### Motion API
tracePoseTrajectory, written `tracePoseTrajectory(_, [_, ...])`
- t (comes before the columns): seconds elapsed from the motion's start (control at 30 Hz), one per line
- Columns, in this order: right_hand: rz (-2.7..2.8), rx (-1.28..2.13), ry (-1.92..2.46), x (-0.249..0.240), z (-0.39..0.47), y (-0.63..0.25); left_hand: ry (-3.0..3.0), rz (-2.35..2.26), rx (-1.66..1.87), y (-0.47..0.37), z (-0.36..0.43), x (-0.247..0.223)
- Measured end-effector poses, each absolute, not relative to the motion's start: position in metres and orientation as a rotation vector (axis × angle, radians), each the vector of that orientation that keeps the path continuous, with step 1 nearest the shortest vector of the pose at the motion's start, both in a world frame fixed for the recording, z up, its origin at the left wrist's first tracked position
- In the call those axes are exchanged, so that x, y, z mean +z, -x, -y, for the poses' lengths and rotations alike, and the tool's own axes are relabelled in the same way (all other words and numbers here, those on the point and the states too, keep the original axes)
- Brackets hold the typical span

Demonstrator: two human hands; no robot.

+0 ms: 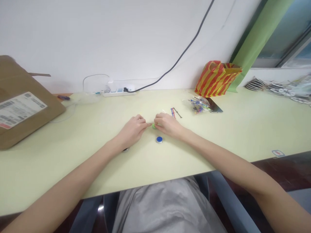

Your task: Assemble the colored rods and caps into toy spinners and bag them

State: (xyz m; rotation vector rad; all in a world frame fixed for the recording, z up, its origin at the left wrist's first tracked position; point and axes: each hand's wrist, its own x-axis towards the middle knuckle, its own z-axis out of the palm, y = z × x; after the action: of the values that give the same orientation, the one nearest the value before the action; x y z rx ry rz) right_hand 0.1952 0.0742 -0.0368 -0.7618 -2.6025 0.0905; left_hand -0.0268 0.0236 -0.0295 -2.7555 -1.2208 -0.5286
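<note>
A small bright green piece [154, 126] is between my two hands, partly covered by fingers; its exact kind cannot be made out. My right hand [168, 124] pinches it from the right. From the left, my left hand [134, 130] has its fingers curled, with the fingertips closed at the green piece's edge. Just below lies a small round blue piece with a clear base [159, 139]. Under my left wrist a dark round piece [125, 149] shows only in part. Beyond my right hand are thin red and blue sticks [173, 112] and a black stick [177, 112].
A clear bag of small coloured parts [199, 105] lies by a phone [215, 105], before a red-and-yellow striped bag [216, 79]. A cardboard box [26, 77] stands at left. A power strip [119, 92] with a black cable [178, 60] sits along the wall.
</note>
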Motion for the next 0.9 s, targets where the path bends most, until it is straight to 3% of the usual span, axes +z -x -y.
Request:
tracePoseTrajectory(0.27, [2.459, 0.382, 0.796, -0.041, -0.078, -0.195, 2.709, 1.290, -0.557, 0.022, -0.019, -0.028])
tracePoseTrajectory(0.57, [1.777, 0.958, 0.823, -0.021, -0.072, -0.202, 2.895, 1.894, -1.550, 0.016, -0.014, -0.015])
tracePoseTrajectory(0.9, [1.810, 0.820, 0.728, -0.024, -0.050, -0.188, 2.988, 1.865, -1.661, 0.001, 0.000, -0.018])
